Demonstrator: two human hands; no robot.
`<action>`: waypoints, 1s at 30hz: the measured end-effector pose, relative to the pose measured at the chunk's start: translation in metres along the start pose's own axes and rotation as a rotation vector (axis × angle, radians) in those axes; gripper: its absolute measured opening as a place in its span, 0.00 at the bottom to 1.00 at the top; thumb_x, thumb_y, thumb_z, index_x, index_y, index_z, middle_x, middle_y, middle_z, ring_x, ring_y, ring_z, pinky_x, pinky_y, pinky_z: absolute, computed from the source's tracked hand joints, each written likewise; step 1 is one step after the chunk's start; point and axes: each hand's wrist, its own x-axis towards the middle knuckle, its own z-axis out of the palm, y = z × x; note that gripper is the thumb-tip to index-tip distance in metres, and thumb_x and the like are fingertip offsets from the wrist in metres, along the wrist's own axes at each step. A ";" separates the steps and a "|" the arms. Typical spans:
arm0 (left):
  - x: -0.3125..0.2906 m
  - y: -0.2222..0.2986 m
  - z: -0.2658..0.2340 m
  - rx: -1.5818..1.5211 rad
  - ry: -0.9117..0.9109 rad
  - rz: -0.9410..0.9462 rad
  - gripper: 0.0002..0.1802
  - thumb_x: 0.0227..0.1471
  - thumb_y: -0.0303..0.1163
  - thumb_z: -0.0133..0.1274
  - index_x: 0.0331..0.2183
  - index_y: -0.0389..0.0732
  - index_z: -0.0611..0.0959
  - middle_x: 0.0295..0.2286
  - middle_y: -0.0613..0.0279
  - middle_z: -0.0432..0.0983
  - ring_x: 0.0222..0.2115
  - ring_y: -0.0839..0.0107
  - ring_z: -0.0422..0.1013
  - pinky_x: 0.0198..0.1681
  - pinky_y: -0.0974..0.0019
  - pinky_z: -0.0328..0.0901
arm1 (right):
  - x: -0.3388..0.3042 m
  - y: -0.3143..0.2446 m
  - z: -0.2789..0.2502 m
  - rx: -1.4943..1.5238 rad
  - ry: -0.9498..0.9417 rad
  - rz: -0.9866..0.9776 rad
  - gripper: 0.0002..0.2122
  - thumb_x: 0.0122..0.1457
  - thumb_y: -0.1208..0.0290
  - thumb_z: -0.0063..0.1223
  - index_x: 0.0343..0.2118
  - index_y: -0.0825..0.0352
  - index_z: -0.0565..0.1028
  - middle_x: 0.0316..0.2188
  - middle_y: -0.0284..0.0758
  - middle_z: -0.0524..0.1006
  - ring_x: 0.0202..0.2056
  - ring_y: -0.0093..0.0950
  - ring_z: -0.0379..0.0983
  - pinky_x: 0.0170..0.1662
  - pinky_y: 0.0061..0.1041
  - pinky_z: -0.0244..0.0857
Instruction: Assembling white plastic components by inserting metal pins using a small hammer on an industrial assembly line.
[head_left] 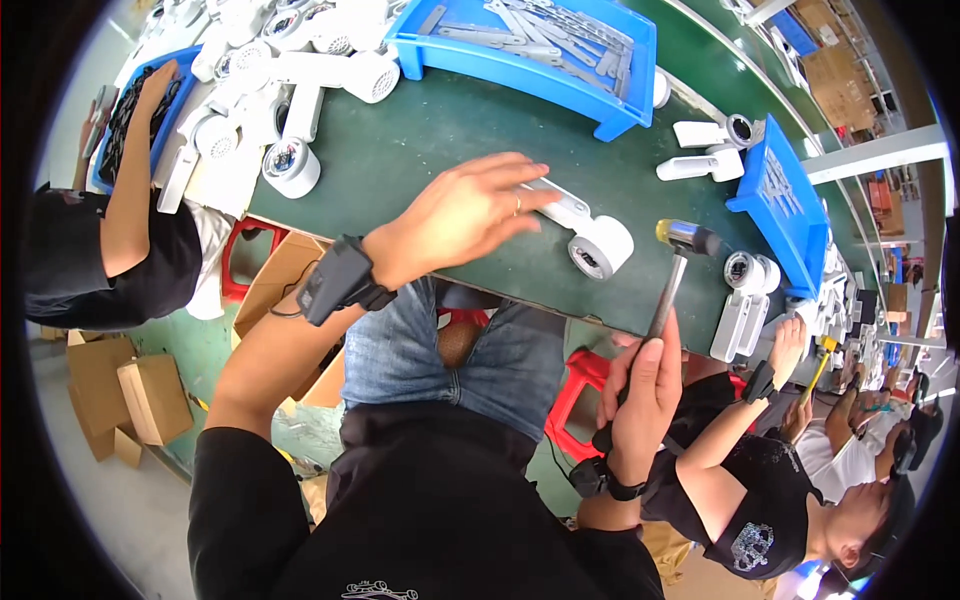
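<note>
On the green tabletop lies a white hair-dryer-shaped housing point(604, 243), its round open end showing dark parts inside. My left hand point(470, 210) reaches over its slotted handle, fingers stretched out and slightly apart; they overlap the handle, though I cannot tell how firmly they touch. My right hand point(643, 395) is closed around the dark grip of a hammer point(672, 285). The hammer stands nearly upright, right of the housing, its yellow and black head raised. Its grip is partly hidden by my fingers.
A blue tray point(500, 68) of flat metal strips stands at the far edge; another blue tray point(780, 230) is at right. White housings point(300, 165) pile up at left, and a few lie at right. Co-workers' arms point(125, 215) reach in from both sides. Red stools point(575, 405) stand below.
</note>
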 end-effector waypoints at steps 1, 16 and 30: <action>0.000 -0.001 0.000 -0.004 -0.003 -0.022 0.23 0.53 0.29 0.68 0.52 0.49 0.88 0.53 0.57 0.81 0.48 0.54 0.78 0.51 0.55 0.74 | -0.001 -0.003 0.002 0.007 0.000 0.062 0.26 0.79 0.68 0.36 0.76 0.64 0.53 0.19 0.25 0.65 0.14 0.14 0.60 0.17 0.16 0.53; -0.009 -0.014 0.011 -0.021 0.106 0.118 0.22 0.45 0.28 0.73 0.45 0.53 0.92 0.40 0.67 0.86 0.33 0.66 0.74 0.37 0.64 0.75 | -0.004 0.009 0.048 -0.343 0.039 -0.345 0.29 0.76 0.75 0.38 0.77 0.65 0.49 0.23 0.24 0.73 0.21 0.13 0.55 0.26 0.15 0.56; -0.009 -0.006 0.004 -0.205 0.023 -0.130 0.36 0.47 0.27 0.73 0.59 0.51 0.83 0.38 0.63 0.86 0.36 0.63 0.76 0.39 0.62 0.75 | -0.011 -0.015 0.043 -0.519 -0.097 -0.392 0.29 0.74 0.74 0.41 0.75 0.73 0.51 0.27 0.32 0.79 0.23 0.24 0.69 0.30 0.23 0.64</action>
